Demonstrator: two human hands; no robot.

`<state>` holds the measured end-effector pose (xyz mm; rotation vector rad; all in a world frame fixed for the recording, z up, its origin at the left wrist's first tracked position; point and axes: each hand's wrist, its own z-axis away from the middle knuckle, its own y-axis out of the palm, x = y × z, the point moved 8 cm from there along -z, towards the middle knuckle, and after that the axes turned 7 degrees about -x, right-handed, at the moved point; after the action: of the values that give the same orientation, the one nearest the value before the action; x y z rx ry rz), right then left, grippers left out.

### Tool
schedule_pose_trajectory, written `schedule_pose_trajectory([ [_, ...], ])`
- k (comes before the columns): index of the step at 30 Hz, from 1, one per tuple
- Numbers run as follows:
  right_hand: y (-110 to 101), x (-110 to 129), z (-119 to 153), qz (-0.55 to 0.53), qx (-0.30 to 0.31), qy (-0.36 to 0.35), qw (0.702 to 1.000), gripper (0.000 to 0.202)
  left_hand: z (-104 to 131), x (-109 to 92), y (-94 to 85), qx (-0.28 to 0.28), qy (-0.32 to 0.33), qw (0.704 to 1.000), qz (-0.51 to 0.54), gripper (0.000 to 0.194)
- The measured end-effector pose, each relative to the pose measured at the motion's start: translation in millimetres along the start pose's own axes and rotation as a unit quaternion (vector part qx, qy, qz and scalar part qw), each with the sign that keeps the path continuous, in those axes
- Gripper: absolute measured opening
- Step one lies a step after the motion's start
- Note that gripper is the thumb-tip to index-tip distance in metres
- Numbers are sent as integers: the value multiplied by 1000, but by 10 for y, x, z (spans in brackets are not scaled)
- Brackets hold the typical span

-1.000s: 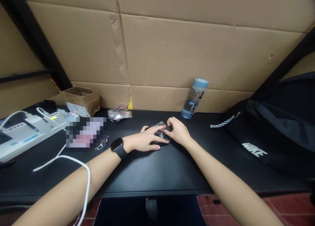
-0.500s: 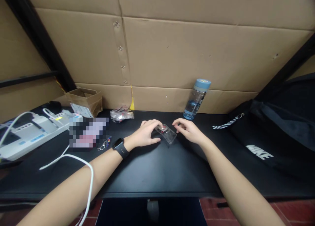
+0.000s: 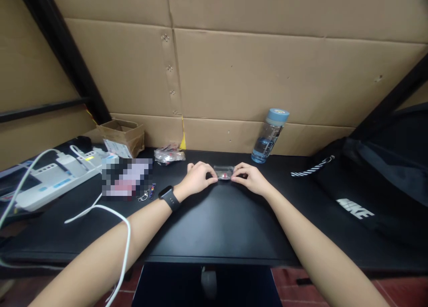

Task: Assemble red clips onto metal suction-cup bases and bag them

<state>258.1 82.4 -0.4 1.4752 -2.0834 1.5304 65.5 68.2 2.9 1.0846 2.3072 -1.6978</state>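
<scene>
A small clear plastic bag (image 3: 223, 173) with something red and silvery inside lies on the black table between my hands. My left hand (image 3: 199, 178), with a dark watch on its wrist, pinches the bag's left edge between thumb and fingers. On the opposite side, my right hand (image 3: 249, 177) has its thumb and fingertips closed on the right edge. The bag lies crosswise in front of me, its lower edge toward me.
Behind stand a blue-lidded bottle (image 3: 270, 135), more plastic bags (image 3: 169, 155) and an open cardboard box (image 3: 125, 136). A power strip (image 3: 63, 178) with white cables is at left; a black bag (image 3: 374, 186) is at right.
The small plastic bag has turned from slanted to crosswise. My right hand has moved in and taken hold of its right edge, while my left hand now pinches the left edge.
</scene>
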Motion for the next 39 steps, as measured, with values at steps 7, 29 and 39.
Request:
schedule_pose_trajectory([
  [7, 83, -4, 35, 58, 5, 67, 996, 27, -42, 173, 108, 15, -104, 992, 64, 28],
  [29, 202, 227, 93, 184, 63, 6, 981, 42, 36, -24, 196, -9, 20, 999, -48, 31],
  [39, 192, 297, 160, 235, 51, -14, 970, 46, 110, -259, 9, 28, 101, 988, -112, 47],
])
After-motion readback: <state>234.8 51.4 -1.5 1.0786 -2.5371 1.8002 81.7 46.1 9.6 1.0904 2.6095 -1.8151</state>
